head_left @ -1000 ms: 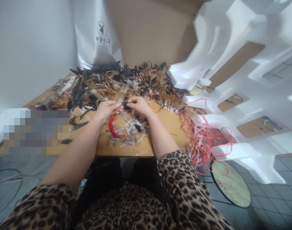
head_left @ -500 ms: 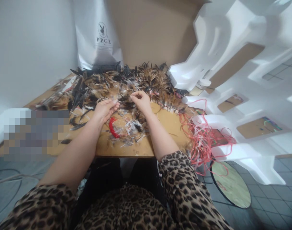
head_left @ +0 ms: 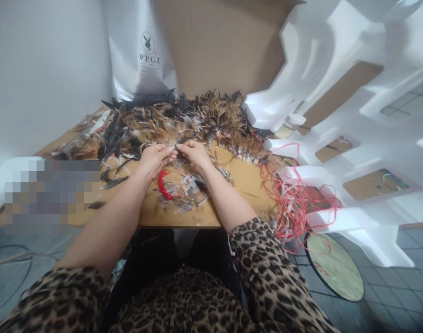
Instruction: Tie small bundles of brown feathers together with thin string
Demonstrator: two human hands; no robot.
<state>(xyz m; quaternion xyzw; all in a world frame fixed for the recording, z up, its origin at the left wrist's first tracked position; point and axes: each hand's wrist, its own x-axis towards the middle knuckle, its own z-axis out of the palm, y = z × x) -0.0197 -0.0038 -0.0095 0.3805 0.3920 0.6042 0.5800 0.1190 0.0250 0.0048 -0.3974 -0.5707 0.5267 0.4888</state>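
- My left hand (head_left: pixel 158 160) is over the table (head_left: pixel 246 180), thumb and fingers pinched on what looks like the near end of a brown feather tuft (head_left: pixel 167 138).
- The tuft lies just beyond my left fingertips; long axis near to far, tips fanning away from me. Its far edge blends into the heap of feathers (head_left: pixel 225 111) behind, so the outline is uncertain.
- My right hand (head_left: pixel 194 153) comes in from the right, thumb and forefinger drawn close together; whether anything sits between them, I cannot tell.
- Key relation: both sets of fingertips meet, or nearly so, at the tuft's near right side. Left is the nearer hand, with the tuft in its pinch; right is just beside it.
- Nearer me, below the hands: a red curved piece (head_left: pixel 163 186), and right of it a scatter of pale scraps (head_left: pixel 189 185), both on the table.
- Left of the left hand: loose dark feathers (head_left: pixel 111 179).
- Well to the right: a tangle of pink-red ribbons (head_left: pixel 291 206) against white foam (head_left: pixel 367 240).
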